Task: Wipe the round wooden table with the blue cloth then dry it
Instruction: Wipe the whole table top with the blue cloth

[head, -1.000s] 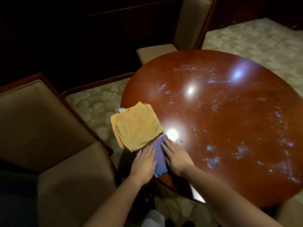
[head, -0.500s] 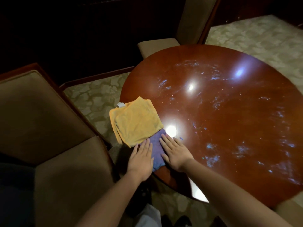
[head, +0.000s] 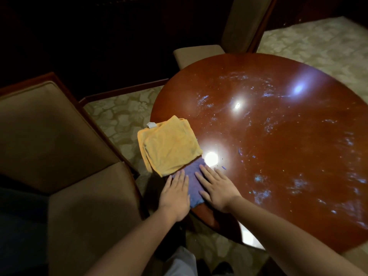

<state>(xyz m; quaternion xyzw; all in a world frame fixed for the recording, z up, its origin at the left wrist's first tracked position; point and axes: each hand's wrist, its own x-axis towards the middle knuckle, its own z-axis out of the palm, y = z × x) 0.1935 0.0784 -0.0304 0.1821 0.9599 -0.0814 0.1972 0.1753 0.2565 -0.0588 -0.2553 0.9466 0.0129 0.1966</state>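
Observation:
The round wooden table is glossy red-brown, with wet streaks and droplets across its top. At its near left edge lies the blue cloth, partly tucked under a folded yellow cloth. My left hand lies flat on the blue cloth's left side with straight fingers. My right hand presses flat on its right side, fingers spread. Most of the blue cloth is hidden by my hands and the yellow cloth.
A tan upholstered armchair stands close on the left of the table. A second chair sits at the far side. Patterned carpet covers the floor around them. The yellow cloth overhangs the table's left rim.
Both hands stay flat on the blue cloth and have shifted slightly toward the yellow cloth. The view has tilted a little.

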